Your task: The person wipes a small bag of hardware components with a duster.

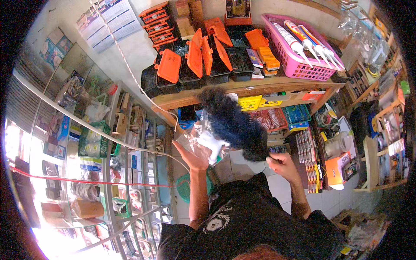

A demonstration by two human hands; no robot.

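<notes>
My left hand (191, 157) supports a clear plastic packet (191, 136) from below, its palm turned up. Inside that packet is a white plastic item (211, 144); its exact kind cannot be told. A fluffy dark blue-black duster (234, 120) lies across the packet's upper right side and hides part of it. My right hand (281, 165) grips the duster's near end, with the fingers curled. Both hands are in front of my black shirt, above the tiled floor.
A wooden shelf unit (247, 86) stands ahead, bearing orange-lidded boxes (169, 66) and a pink basket (308, 71) of sealant cartridges. Glass-fronted shelves (112, 175) line the left. A white rope (125, 61) hangs nearby, and a red cord (97, 181) crosses at left.
</notes>
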